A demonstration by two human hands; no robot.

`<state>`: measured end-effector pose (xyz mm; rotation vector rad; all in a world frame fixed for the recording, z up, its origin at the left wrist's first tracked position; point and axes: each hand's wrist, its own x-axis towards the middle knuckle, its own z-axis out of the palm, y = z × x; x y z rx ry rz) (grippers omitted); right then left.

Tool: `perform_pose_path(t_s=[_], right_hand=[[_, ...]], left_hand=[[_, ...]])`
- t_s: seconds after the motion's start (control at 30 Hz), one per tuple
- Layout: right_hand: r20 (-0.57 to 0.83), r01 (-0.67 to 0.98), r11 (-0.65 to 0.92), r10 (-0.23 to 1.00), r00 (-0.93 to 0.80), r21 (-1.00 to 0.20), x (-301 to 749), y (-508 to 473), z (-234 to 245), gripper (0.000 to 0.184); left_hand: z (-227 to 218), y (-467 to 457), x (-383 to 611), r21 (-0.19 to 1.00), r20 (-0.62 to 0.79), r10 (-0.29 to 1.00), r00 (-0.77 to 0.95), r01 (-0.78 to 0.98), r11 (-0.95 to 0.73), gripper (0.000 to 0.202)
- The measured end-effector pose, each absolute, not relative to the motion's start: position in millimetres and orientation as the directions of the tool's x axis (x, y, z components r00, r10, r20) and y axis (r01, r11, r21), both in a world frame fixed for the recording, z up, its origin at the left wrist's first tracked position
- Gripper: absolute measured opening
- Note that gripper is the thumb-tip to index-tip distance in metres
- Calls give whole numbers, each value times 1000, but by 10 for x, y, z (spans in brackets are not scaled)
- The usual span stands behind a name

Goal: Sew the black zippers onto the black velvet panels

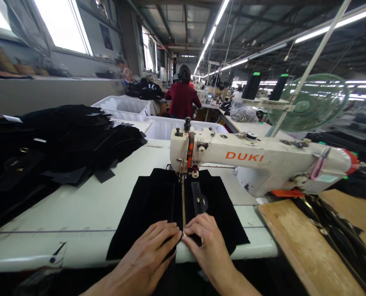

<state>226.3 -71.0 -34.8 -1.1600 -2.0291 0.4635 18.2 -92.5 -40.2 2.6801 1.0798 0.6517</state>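
While both lie flat on the black fabric (146, 205) | left hand (152, 253), right hand (209, 242) open-fingered, gripping nothing | fabric looks soft, limp, light | hold near edge beside zipper (199, 199)

Straight ahead of me the fabric piece (158, 205) lies on the table (62, 209), its far end under the sewing machine (256, 158). My left hand (148, 259) and right hand (207, 242) rest side by side on its near edge. The zipper (199, 199) lies on the fabric just beyond my right hand. The stack of cut pieces (78, 139) sits to the left, the wooden board (296, 242) to the right, and the bins (124, 105) behind the machine.
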Motion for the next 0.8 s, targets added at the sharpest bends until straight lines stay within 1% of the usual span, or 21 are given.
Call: perform_pose_path(t_s=[0.07, 0.13, 0.23, 0.3, 0.33, 0.4, 0.47, 0.5, 0.57, 0.63, 0.7, 0.73, 0.8], right_hand=[[439, 579, 543, 838, -325, -608, 2271, -697, -351, 24], [469, 571, 585, 808, -356, -575, 2296, -670, -380, 22], [552, 560, 678, 726, -410, -476, 2313, -600, -505, 14], [629, 554, 730, 658, -414, -399, 2280, -536, -641, 8], [680, 553, 746, 623, -386, -370, 2252, -502, -717, 10], [765, 558, 758, 566, -307, -337, 2188, -433, -859, 20], [810, 577, 747, 539, -232, -331, 2146, -372, -960, 26], [810, 587, 740, 540, -228, -328, 2139, -346, -992, 26], [767, 599, 738, 567, -300, -310, 2147, -299, -1025, 19], [731, 611, 736, 583, -355, -291, 2158, -254, -1042, 14], [746, 623, 726, 579, -328, -290, 2151, -204, -1059, 15], [760, 628, 721, 574, -303, -294, 2139, -178, -1066, 17], [754, 630, 719, 579, -310, -293, 2112, -123, -1062, 16]], left_hand=[[-325, -910, 158, 367, 307, 713, 630, 613, -699, 56], [-231, -894, 123, 382, 284, 728, 624, 623, -683, 60], [-119, -842, 53, 336, 302, 715, 631, 631, -699, 64], [-99, -771, 0, 300, 331, 665, 669, 594, -747, 64], [-108, -726, -24, 289, 342, 632, 696, 562, -775, 64], [-159, -626, -57, 288, 373, 584, 721, 509, -811, 62], [-233, -525, -66, 305, 415, 587, 695, 501, -810, 61], [-270, -477, -64, 314, 430, 597, 677, 508, -802, 59], [-327, -387, -56, 316, 440, 594, 674, 503, -805, 53], [-348, -304, -59, 291, 457, 540, 707, 455, -841, 51], [-329, -234, -83, 281, 472, 506, 722, 421, -862, 54], [-310, -206, -101, 292, 475, 513, 715, 422, -858, 58], [-270, -164, -147, 339, 441, 536, 720, 420, -842, 65]])
